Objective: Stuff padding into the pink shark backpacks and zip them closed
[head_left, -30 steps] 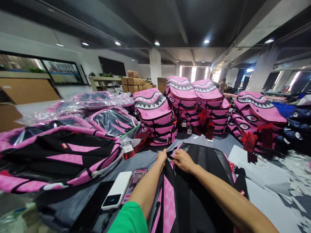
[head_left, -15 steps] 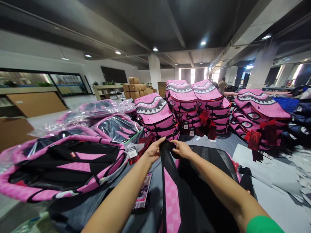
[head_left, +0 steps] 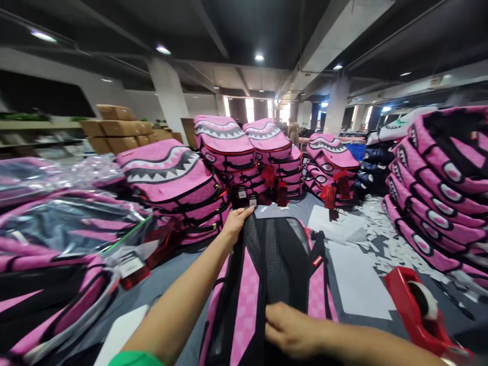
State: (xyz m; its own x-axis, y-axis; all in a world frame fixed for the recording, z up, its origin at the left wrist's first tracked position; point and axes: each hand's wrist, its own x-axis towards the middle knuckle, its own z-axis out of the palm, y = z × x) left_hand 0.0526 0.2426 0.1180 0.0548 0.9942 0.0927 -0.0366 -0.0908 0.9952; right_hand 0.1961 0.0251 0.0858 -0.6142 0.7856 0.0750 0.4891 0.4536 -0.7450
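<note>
A pink and black backpack (head_left: 284,249) lies on its front before me, its padded black back panel facing up. My left hand (head_left: 236,223) is closed in a pinch at the top end of the left shoulder strap (head_left: 244,300), which is black with a pink checked strip. Lower down, my right hand (head_left: 287,328) is closed at the inner edge of the same strap, its fingertips partly hidden. The other shoulder strap (head_left: 316,290) lies along the right side of the panel, with a small red label near it.
Pink backpacks with shark-mouth prints (head_left: 163,173) stand stacked at the back, with red tags hanging. More are piled at the right (head_left: 430,203). A red tape dispenser (head_left: 419,310) stands beside white sheets (head_left: 358,277) and paper scraps. Plastic-wrapped backpacks (head_left: 72,223) lie left.
My view has turned to the right, bringing the tape dispenser and right-hand pile into sight. My right hand has moved from the strap's top down along it; my left hand stays at the top.
</note>
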